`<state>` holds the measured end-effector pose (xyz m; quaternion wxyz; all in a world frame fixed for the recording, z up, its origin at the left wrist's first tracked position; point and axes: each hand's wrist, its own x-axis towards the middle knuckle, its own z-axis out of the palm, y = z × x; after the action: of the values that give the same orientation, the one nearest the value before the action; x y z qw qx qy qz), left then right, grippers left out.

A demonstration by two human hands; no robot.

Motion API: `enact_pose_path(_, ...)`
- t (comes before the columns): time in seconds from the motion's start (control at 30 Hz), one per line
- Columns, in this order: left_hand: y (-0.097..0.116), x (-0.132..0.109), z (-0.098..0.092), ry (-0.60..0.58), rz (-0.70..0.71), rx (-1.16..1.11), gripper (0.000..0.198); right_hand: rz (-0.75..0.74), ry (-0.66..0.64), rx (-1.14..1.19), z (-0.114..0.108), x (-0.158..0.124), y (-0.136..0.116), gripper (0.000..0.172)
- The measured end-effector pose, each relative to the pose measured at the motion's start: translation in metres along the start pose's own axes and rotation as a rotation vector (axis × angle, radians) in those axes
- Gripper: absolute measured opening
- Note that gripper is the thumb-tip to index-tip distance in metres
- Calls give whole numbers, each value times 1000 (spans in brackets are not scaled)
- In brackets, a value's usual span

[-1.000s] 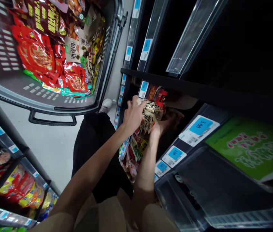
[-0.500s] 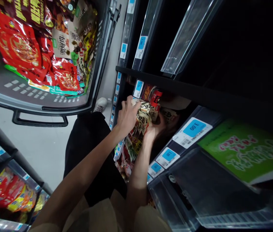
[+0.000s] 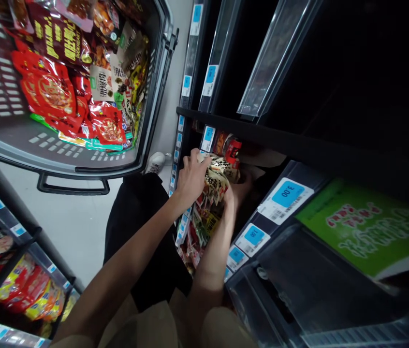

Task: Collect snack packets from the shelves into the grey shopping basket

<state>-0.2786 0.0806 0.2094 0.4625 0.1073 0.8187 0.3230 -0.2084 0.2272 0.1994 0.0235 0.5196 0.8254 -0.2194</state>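
Observation:
My left hand (image 3: pixel 191 176) is closed over the near side of a bunch of cream snack packets (image 3: pixel 216 186) with black lettering, low in a dark shelf compartment. From the other side my right hand (image 3: pixel 240 187) wraps round the same bunch, its fingers partly lost in shadow. Just beyond the bunch lies a red and brown snack packet (image 3: pixel 232 149). Below my hands, more colourful packets (image 3: pixel 199 227) fill the shelf row between my forearms.
A grey shopping basket (image 3: pixel 81 162) heaped with red, maroon and beige snack packets stands at upper left. Clear plastic dividers (image 3: pixel 277 53) and blue price tags (image 3: pixel 286 198) line the shelf. A green packet (image 3: pixel 367 222) lies at right; another stocked shelf (image 3: pixel 19 232) is at lower left.
The view has shifted, so the basket appears farther right and lower. My right hand has gone slightly deeper around the packets; my left hand stays on them.

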Motion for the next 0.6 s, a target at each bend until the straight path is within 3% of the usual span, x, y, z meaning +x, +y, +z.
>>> enact_pose_path(0.1,-3,0,2,21,1,-11,46,32,-42,93,-4,-2,-11,71)
enact_pose_path(0.27,-12,0,7,18,26,-25,46,81,-211,187,-5,-4,-23,57)
enact_pose_path(0.37,-17,0,8,6,74,-11,45,40,-305,253,-5,0,-27,58)
enact_pose_path(0.6,-22,3,5,-20,145,-11,51,79,-273,265,5,3,-34,50)
